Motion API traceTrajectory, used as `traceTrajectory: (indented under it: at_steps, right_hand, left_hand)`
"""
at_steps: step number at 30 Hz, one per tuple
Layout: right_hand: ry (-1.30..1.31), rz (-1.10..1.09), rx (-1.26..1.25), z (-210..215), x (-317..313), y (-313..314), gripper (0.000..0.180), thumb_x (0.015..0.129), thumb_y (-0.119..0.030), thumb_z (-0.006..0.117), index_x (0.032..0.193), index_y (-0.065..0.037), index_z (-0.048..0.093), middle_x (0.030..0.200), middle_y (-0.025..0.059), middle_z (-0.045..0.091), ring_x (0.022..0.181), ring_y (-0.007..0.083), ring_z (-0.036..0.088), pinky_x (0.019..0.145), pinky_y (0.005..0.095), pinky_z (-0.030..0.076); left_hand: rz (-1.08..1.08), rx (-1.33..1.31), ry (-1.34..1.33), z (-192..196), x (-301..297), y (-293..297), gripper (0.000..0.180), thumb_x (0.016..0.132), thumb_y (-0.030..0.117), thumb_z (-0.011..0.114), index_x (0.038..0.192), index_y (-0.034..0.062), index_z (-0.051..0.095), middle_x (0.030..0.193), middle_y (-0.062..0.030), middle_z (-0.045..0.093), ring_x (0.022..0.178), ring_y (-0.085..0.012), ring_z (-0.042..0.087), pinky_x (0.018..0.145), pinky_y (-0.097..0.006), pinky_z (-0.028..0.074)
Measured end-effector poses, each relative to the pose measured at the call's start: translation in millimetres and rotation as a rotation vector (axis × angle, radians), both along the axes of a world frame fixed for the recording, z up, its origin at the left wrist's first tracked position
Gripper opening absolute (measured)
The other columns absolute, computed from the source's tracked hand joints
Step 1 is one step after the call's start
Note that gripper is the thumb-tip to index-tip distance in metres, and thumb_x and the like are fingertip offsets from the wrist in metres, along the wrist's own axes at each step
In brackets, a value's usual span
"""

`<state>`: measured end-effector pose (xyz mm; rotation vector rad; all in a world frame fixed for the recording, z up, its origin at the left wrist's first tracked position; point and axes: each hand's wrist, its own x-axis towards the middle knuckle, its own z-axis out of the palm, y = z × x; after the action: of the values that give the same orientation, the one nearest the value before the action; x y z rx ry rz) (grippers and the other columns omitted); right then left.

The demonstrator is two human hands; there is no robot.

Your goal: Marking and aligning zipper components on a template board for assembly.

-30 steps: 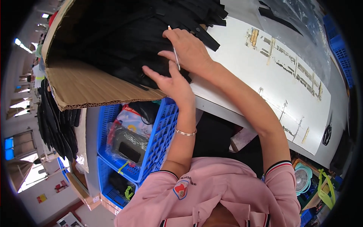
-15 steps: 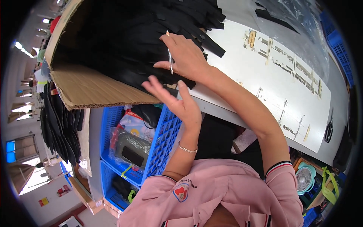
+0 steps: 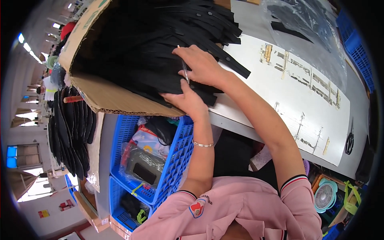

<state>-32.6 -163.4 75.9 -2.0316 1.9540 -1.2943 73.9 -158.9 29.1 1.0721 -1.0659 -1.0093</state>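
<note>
Left hand (image 3: 187,102) now down on black strips (image 3: 160,52)

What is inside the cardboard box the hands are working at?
The cardboard box is heaped with black strips spilling onto the table. The left hand and right hand rest on them. The box bottom is covered.

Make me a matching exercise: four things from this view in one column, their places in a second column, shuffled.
1. black strips
2. blue crate
3. scissors
4. small fan

a. below the table edge, left of the person
b. heaped in the cardboard box
c. low at the right, beside the pink sleeve
d. on the table's right end

Pairs: 1-b, 2-a, 3-d, 4-c
</note>
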Motion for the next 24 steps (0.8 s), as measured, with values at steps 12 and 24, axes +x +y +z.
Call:
traceTrajectory:
  at_steps: [12,24]
  right_hand:
    - [-0.120,0.030,0.280,-23,-20,53,0.049,0.089,-0.017,0.074,0.135,-0.011,0.058,0.142,0.0093,0.063,0.117,0.0323,0.063,0.097,0.0410,0.052]
    - [-0.670,-0.030,-0.222,83,-4,211,0.019,0.101,-0.014,0.059,0.117,-0.006,0.066,0.105,0.0139,0.073,0.091,0.0192,0.069,0.087,0.0343,0.054]
  left_hand:
    - [-0.235,0.022,0.216,-14,-29,57,0.086,0.101,0.004,0.060,0.161,-0.0053,-0.001,0.162,-0.0273,0.025,0.146,-0.0314,0.037,0.121,-0.039,0.029]
    - [-0.355,0.038,-0.040,-24,14,90,0.087,0.104,0.019,0.057,0.159,-0.0130,-0.002,0.169,-0.0323,-0.004,0.160,-0.0353,-0.001,0.127,-0.038,0.002]
